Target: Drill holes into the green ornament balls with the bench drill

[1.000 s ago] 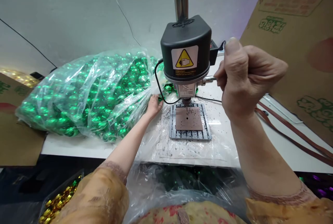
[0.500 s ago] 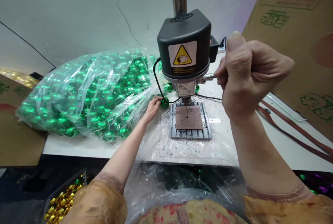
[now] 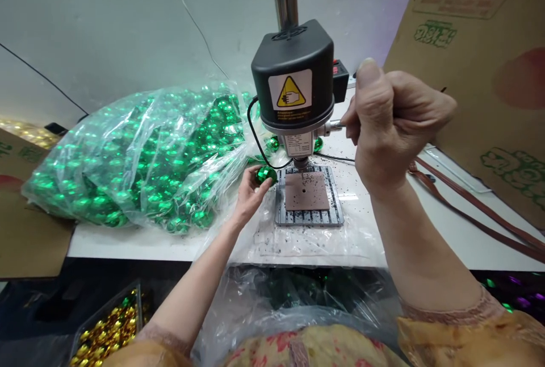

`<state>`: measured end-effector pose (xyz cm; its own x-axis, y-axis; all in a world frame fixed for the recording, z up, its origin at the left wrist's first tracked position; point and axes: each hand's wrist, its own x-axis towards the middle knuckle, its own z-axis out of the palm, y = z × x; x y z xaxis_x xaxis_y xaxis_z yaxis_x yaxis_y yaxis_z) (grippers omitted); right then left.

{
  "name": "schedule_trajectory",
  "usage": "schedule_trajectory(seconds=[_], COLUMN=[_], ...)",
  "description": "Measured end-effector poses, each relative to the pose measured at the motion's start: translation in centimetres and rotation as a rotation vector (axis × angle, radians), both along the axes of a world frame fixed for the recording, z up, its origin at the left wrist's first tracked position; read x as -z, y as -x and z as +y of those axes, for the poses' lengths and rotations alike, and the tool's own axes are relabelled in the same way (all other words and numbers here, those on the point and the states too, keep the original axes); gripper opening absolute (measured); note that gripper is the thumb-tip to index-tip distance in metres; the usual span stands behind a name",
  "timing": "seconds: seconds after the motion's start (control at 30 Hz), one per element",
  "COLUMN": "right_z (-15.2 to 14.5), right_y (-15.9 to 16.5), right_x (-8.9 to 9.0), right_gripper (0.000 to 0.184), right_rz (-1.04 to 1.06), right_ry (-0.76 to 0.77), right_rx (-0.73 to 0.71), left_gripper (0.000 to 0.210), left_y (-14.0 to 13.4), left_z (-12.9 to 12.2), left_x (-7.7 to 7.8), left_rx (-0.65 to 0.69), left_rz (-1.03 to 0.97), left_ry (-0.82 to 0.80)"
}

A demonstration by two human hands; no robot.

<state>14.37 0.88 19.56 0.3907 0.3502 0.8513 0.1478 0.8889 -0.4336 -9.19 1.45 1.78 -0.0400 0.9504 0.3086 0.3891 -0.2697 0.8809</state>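
Between the fingers and thumb of my left hand (image 3: 250,196) is a shiny green faceted ball (image 3: 265,175), just left of the drill press base (image 3: 336,202). My right hand (image 3: 389,122) is closed around the feed handle (image 3: 334,125) on the right side of the black drill press (image 3: 293,77); most of the handle is hidden by the fingers. Under the chuck (image 3: 301,163) lies a flat brown plate (image 3: 307,199) with a small hole, strewn with dark shavings. Two more green balls show behind the press, one (image 3: 272,144) left and one (image 3: 318,144) right.
A clear plastic bag (image 3: 140,157) full of green balls fills the table's left side. Cardboard boxes stand at the right (image 3: 477,71) and left (image 3: 34,230). Brown straps (image 3: 468,208) lie at the right. Below the table edge is a bin of gold balls (image 3: 108,327).
My left hand has drawn the green ball out from beside the bag, toward me and the base. My right hand stays on the handle. The view has shifted slightly.
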Motion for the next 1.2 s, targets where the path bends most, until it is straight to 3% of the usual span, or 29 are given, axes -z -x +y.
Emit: schedule_trajectory(seconds=[0.1,0.2,0.53,0.73,0.93,1.07,1.2], right_z=[0.1,0.2,-0.1,-0.2,-0.4,-0.4,-0.1], right_y=[0.0,0.0,-0.1,0.0,-0.1,-0.1,-0.1], right_x=[0.1,0.2,0.2,0.1,-0.1,0.0,0.1], right_gripper=[0.044,0.044,0.048,0.051,0.048,0.047,0.045], right_rz=[0.014,0.016,-0.033,-0.036,-0.038,-0.026,0.01], right_ry=[-0.01,-0.019,0.037,0.077,0.051,0.051,-0.011], right_rx=[0.001,0.005,0.071,0.101,0.044,0.015,-0.037], left_gripper=[0.055,0.058,0.057,0.056,0.052,0.053,0.048], left_y=[-2.1,-4.0,-5.4,-6.7,-7.3,-7.6,-8.0], left_z=[-0.9,-0.5,0.3,0.2,-0.1,-0.7,-1.1], left_x=[-0.1,0.4,0.9,1.3,1.3,0.8,1.1], left_rx=[0.156,0.212,0.194,0.171,0.1,0.109,0.16], left_rz=[-0.122,-0.105,0.131,0.082,0.13,0.156,0.035], left_ry=[0.063,0.074,0.003,-0.004,-0.071,-0.073,0.001])
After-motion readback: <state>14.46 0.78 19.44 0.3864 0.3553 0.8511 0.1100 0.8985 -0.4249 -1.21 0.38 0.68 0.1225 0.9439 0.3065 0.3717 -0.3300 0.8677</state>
